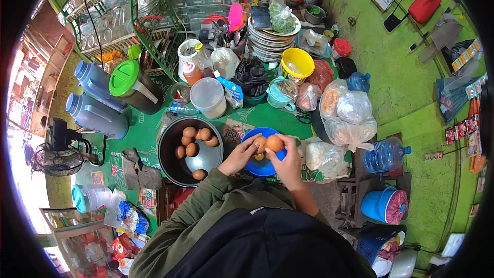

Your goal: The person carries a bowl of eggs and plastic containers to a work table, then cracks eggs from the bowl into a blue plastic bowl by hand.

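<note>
Both the left hand [237,157] and right hand [286,162] gripped a brown egg [271,143] over the blue bowl [260,166]; pulled unevenly, shell fragments risked dropping in, or yolk missing toward six o'clock.

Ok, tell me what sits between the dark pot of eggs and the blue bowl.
In the head view, only the left hand crosses the gap between the pot and blue bowl; behind it lies printed green tablecloth.

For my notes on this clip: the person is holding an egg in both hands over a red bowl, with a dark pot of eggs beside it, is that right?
Not quite: the head view shows the bowl is blue, not red. Both the left hand and right hand hold the egg over it, beside the dark pot of eggs.
</note>
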### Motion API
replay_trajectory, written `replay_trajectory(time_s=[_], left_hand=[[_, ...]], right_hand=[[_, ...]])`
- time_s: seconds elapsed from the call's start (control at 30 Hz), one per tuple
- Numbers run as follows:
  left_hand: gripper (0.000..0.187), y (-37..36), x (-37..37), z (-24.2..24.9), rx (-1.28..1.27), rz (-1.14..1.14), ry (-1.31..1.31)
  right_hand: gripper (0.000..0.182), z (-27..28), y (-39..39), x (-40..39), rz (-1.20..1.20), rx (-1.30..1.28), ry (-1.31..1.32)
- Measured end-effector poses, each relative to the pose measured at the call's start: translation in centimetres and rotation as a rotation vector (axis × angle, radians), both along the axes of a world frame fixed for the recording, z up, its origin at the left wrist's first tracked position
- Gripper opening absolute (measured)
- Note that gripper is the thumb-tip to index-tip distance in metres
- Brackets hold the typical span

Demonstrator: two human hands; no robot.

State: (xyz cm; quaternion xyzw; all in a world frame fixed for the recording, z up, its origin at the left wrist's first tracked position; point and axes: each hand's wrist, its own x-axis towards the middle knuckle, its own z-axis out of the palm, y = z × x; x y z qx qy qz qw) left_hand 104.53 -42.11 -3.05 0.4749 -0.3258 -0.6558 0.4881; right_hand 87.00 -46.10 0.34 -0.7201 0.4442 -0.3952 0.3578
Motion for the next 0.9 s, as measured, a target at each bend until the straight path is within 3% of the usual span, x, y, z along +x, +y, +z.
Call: replay_trajectory(time_s=[0.07, 0.13, 0.17, 0.23, 0.37, 0.6, 0.67, 0.9], left_hand=[[0.046, -0.2, 0.6, 0.3, -0.117, -0.068, -0.174], [0.044, -0.3, 0.8, -0.8, -0.132, -0.051, -0.142], [0.041, -0.5, 0.8, -1.2, -0.151, -0.031, -0.111], [0.038, -0.8, 1.2, -1.8, -0.116, -0.071, -0.124], [0.035, -1.4, 1.9, -1.9, -0.154, -0.178, -0.244], [0.042, -1.4, 1.2, 1.4, -0.131, -0.194, -0.328], [0.048, -0.9, 1.0, 1.4, -0.437, -0.098, -0.683], [0.052, -0.4, 0.3, 2.7, -0.537, -0.048, -0.97]], right_hand=[[0.042, -0.9, -0.9, -0.7, 0.019, 0.086, -0.111], [0.037, -1.3, -2.0, -1.6, 0.081, 0.294, -0.284], [0.037, -1.3, -2.6, -2.2, 0.077, 0.29, -0.284], [0.038, -0.2, -3.6, -2.8, 0.294, 0.442, -0.072], [0.05, 0.5, -3.8, -2.3, 0.367, 0.287, 0.159], [0.048, 0.5, -4.1, -1.7, 0.36, 0.204, 0.189], [0.047, 0.4, -4.1, -1.5, 0.356, 0.179, 0.176], [0.045, -0.6, -3.5, -1.0, 0.31, 0.106, 0.226]])
